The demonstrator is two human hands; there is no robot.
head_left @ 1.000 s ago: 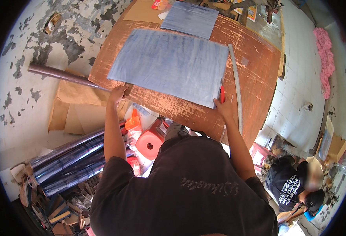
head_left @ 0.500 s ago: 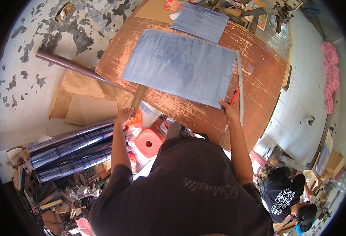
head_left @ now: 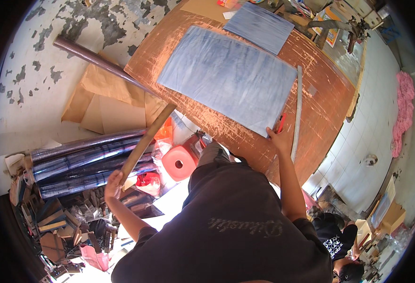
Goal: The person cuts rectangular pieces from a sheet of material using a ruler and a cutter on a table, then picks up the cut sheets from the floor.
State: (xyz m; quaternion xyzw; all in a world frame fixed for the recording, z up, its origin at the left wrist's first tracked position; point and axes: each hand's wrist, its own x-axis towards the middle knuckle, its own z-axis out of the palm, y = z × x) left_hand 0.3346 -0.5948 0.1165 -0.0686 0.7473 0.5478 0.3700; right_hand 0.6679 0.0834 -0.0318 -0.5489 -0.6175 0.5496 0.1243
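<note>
My left hand [head_left: 114, 185] is closed around the lower end of a flat brown wooden strip [head_left: 147, 140], which slants up past the table's near left edge. A large translucent blue-grey sheet [head_left: 226, 78] lies flat on the worn brown table [head_left: 318, 113]. At its near right corner is my right hand [head_left: 278, 140], closed on a slim red tool [head_left: 282, 122] whose exact kind I cannot make out. One finger of that hand touches the sheet's corner. A long grey straightedge [head_left: 297, 108] lies just right of the sheet.
Beyond the large sheet lies a smaller blue-grey sheet [head_left: 260, 27]. Rolls of shiny film [head_left: 89, 160], a red stool [head_left: 178, 162] and piled offcuts [head_left: 70, 224] are at lower left. A long dark roll [head_left: 99, 61] leans by the table. Another person [head_left: 332, 236] works at lower right.
My left hand has swung down and left, drawing the wooden strip out from the large sheet's near edge and off the table. My right hand stays near the corner, the red tool now more upright.
</note>
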